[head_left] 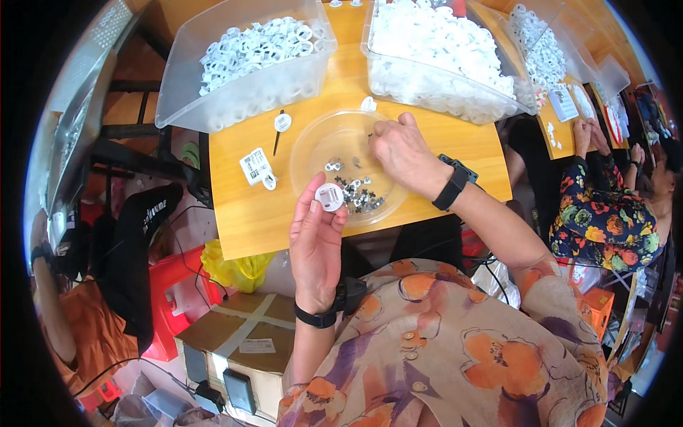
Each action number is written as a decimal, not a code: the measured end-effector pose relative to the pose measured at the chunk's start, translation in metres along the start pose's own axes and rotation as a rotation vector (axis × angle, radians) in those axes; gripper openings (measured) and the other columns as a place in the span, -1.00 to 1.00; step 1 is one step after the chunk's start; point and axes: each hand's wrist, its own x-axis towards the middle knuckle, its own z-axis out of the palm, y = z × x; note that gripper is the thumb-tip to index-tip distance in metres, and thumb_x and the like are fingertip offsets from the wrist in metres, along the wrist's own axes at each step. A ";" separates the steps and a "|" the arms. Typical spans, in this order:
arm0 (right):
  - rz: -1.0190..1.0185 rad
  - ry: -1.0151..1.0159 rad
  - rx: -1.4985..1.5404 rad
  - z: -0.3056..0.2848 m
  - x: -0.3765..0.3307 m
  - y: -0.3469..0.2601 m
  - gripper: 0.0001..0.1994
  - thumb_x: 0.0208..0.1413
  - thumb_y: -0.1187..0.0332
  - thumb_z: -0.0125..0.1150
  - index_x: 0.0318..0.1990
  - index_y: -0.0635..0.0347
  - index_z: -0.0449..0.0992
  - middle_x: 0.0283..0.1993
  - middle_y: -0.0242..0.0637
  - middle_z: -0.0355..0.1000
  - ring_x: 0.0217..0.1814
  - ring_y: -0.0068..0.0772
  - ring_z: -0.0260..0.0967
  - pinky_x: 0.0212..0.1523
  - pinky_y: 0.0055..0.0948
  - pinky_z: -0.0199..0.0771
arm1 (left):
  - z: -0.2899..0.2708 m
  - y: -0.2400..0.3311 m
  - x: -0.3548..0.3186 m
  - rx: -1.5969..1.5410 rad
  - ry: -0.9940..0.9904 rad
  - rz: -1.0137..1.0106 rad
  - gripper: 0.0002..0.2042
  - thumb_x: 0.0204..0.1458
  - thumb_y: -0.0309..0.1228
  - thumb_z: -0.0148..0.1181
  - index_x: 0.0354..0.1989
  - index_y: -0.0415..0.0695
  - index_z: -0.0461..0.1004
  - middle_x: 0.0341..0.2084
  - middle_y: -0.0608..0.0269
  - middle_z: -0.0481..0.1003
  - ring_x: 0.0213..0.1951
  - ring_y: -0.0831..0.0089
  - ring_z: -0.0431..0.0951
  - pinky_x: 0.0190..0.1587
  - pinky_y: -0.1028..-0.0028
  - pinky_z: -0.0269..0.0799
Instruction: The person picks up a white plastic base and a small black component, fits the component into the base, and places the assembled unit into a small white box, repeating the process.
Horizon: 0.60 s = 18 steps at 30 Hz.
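In my left hand (316,235), between thumb and fingers, is a round white plastic part (330,197) with a squarish recess facing up. It hovers over the near left rim of a clear round bowl (302,153). Small dark and silvery metal parts (364,202) lie scattered in the bowl's nearer half. My right hand (402,149) is over the bowl's far right side, thumb and fingers pinched together. Something small and dark shows at its fingertips, too little to name.
Clear bins of white round parts, one at the far left (245,99) and one at the far right (441,85), stand on the wooden table (242,220). A printed white label (255,166) and a thin black stick (277,142) lie left of the bowl. Other people sit on both sides.
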 end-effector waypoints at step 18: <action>0.453 -0.139 1.551 -0.051 -0.015 -0.020 -0.87 0.16 0.46 0.12 -0.19 0.29 0.49 -0.30 -0.42 0.47 -0.24 -0.67 0.40 -0.22 -0.64 0.38 | 0.006 -0.011 -0.001 0.050 -0.021 -0.015 -0.67 0.23 -0.43 -0.07 0.15 -0.17 0.23 -0.03 0.09 0.41 -0.10 0.39 0.48 -0.06 0.50 0.43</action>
